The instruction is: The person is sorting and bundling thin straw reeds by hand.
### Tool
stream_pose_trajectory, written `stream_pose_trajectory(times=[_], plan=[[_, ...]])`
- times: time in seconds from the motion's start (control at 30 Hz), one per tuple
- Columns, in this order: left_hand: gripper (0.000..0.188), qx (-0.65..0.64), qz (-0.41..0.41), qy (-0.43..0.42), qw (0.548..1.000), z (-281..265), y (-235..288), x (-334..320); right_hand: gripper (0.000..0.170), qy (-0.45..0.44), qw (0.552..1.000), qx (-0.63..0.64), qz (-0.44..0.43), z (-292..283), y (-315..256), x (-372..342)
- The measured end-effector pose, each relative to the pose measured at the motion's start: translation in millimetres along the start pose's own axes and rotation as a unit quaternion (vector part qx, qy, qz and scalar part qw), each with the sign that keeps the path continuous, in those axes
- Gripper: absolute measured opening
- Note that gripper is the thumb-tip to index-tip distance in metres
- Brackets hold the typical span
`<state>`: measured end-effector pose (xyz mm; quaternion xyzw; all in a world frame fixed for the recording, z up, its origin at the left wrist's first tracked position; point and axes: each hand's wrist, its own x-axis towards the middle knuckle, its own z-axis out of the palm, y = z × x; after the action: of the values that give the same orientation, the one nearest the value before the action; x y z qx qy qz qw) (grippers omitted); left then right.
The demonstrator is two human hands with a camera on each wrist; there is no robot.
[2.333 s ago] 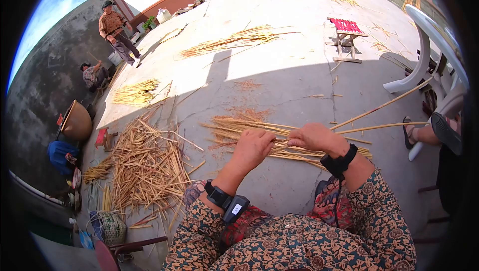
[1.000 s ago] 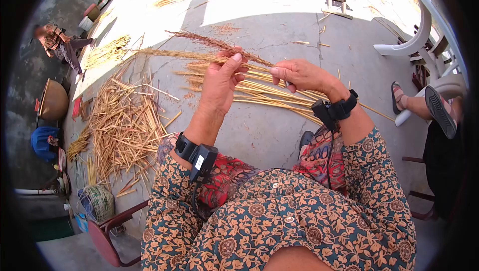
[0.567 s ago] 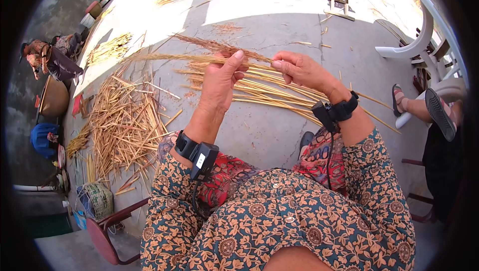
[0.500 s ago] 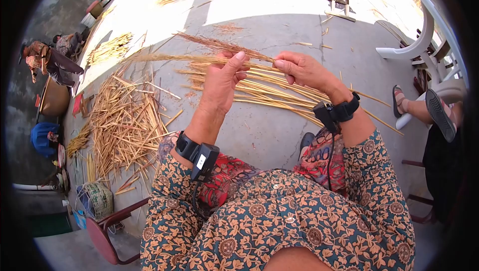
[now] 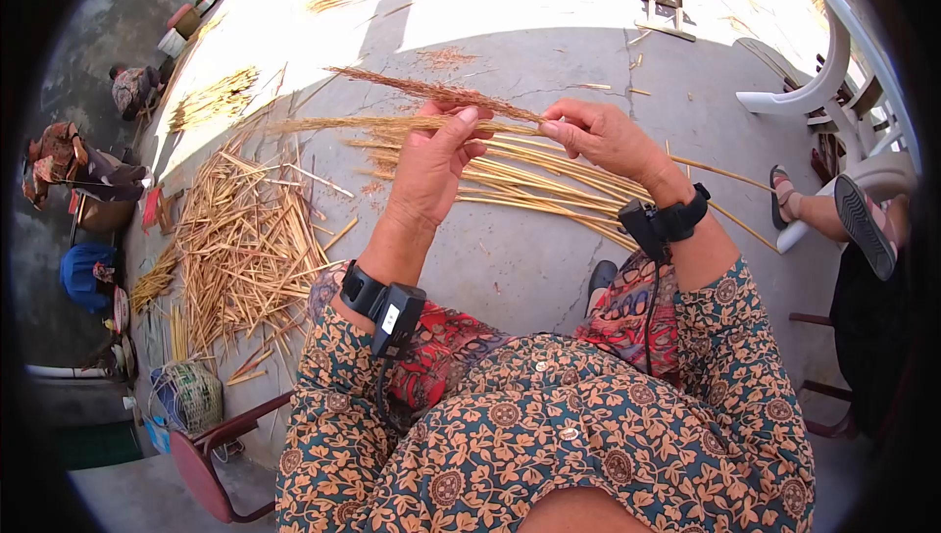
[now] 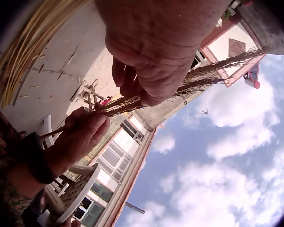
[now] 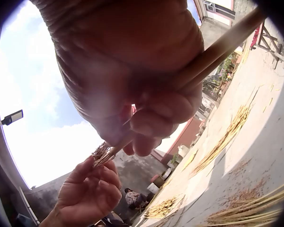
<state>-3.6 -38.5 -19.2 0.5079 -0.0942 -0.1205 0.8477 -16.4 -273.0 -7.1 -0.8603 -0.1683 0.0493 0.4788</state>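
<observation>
Two brushy broomcorn heads, one reddish (image 5: 392, 84) and one tan (image 5: 323, 124), stretch leftward from my hands above the ground. My left hand (image 5: 426, 165) pinches them between thumb and fingers; in the left wrist view the brushy ends (image 6: 208, 75) fan out past it. Curled fingers of my right hand (image 5: 608, 141) grip a stalk just below the reddish head. That stalk (image 7: 227, 40) runs back through the palm in the right wrist view. Beneath both hands a loose bundle of long broomcorn stalks (image 5: 549, 200) lies on the concrete.
To the left is a big heap of short cut stalks (image 5: 250, 258), with a woven basket (image 5: 201, 401) and a dark red chair (image 5: 206, 469) nearer me. A white plastic chair (image 5: 843, 92) and someone's sandalled foot (image 5: 867, 224) are at right. A person (image 5: 78, 165) bends at far left.
My hands have risen from low over the bundle, and the brushy heads now stretch out to the left. The head view has tilted down. The standing person has moved left and bent over.
</observation>
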Motion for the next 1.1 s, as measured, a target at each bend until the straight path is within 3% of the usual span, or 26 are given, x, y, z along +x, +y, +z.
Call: stream_pose_trajectory(times=[0.3,0.57,0.67,0.77,0.87,0.9,0.97,1.1], plan=[[0.025,-0.006,0.016,0.014,1.000,-3,3,1,0.028,0.072,0.983,-0.146,-0.090,-2,3,1],[0.025,-0.006,0.031,0.019,0.999,-4,4,3,0.023,0.122,0.964,-0.176,-0.160,4,2,-1],[0.023,0.014,-0.066,0.059,0.996,0,9,0,0.021,0.165,0.938,-0.234,-0.194,2,4,0],[0.020,0.257,-0.169,-0.076,0.948,-5,17,-5,0.019,0.192,0.916,-0.289,-0.202,-1,7,0],[0.017,0.318,0.008,0.000,0.948,-5,15,-8,0.018,0.198,0.899,-0.328,-0.211,-4,9,2],[0.015,0.392,0.126,0.033,0.911,-5,16,-7,0.018,0.196,0.894,-0.339,-0.215,-4,9,1],[0.012,0.512,0.353,0.099,0.777,-6,27,-4,0.017,0.192,0.896,-0.335,-0.221,-2,7,0],[0.017,0.646,0.472,0.115,0.589,-12,36,4,0.016,0.183,0.893,-0.342,-0.226,-1,3,1]])
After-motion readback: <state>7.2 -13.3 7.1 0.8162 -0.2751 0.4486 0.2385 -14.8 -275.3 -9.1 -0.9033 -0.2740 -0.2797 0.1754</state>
